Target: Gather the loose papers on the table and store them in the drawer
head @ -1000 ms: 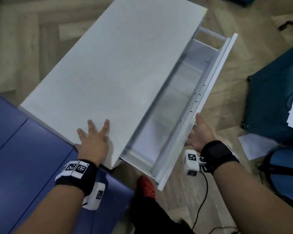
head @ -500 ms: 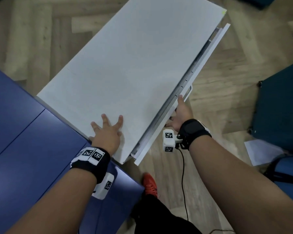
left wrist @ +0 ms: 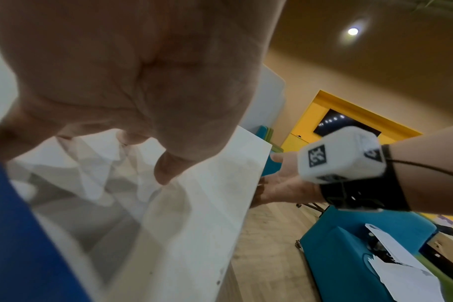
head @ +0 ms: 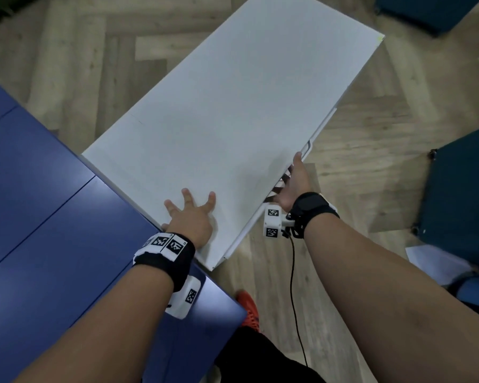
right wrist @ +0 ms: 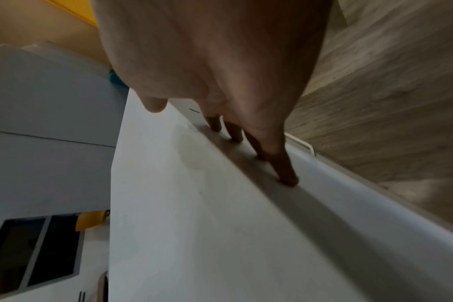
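Drawer (head: 320, 134) sits pushed in under the white table (head: 233, 106), only its thin front edge and handle showing along the right side of the head view. The right hand (head: 295, 179), an open grip, lays straight fingers (right wrist: 285, 173) against that front, probably to seat it shut. The left hand (head: 192, 217) is open too, spread flat on the tabletop at lower centre, likely bracing the table against the push. Loose papers (left wrist: 406, 271) lie on the teal seat at lower right of the left wrist view.
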A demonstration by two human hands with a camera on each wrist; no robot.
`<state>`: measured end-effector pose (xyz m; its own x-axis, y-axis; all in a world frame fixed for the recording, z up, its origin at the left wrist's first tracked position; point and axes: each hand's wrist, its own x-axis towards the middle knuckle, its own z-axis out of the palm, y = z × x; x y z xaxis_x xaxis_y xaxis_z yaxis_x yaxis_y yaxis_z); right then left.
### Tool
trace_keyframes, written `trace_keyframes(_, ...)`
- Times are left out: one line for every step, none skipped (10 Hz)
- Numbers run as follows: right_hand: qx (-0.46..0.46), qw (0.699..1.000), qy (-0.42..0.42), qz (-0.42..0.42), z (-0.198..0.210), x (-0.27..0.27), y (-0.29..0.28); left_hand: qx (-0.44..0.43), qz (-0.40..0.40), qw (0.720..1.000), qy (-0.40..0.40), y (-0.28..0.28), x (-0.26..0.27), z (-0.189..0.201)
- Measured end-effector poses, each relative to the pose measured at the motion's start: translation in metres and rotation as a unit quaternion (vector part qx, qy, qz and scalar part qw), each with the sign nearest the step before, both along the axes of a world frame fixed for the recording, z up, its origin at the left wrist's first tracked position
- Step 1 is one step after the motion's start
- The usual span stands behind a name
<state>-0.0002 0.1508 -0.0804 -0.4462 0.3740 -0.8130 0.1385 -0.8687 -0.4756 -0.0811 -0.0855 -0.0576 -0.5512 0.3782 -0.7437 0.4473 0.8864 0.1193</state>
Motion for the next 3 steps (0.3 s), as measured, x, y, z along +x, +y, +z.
trace_keyframes(0.009,0.999,0.020,0.037,0.002,0.014,-0.010,-0.003,-0.018,1.000,-0.020,-0.006,-0.008,0.007)
trace_keyframes(0.007,0.993,0.044,0.109,0.011,0.031,-0.026,0.046,-0.050,0.997,-0.028,-0.028,-0.014,0.023)
trace_keyframes(0.058,0.973,-0.017,0.221,0.035,0.062,-0.051,0.173,-0.014,0.984,-0.036,-0.079,-0.001,0.057)
